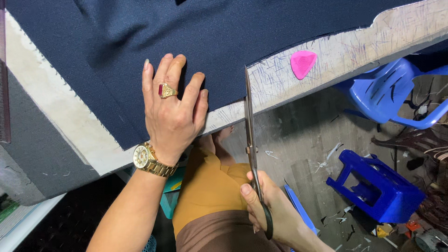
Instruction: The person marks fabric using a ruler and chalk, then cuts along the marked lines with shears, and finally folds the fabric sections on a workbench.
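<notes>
My left hand (171, 109) lies flat, fingers spread, on dark navy fabric (196, 42) spread over a scratched white cutting table (345, 51). It wears a gold ring with a red stone and a gold wristwatch. My right hand (273, 212) grips the black handles of long tailor's scissors (250, 135). The blades point up and away from me, with the tip at the fabric's right edge, next to the left hand's fingers.
A pink triangular tailor's chalk (303, 63) rests on the bare table right of the fabric. Below the table are a blue plastic chair (396, 91), a blue plastic stool (378, 186) and scraps on the grey floor. A grey padded surface (32, 144) sits at left.
</notes>
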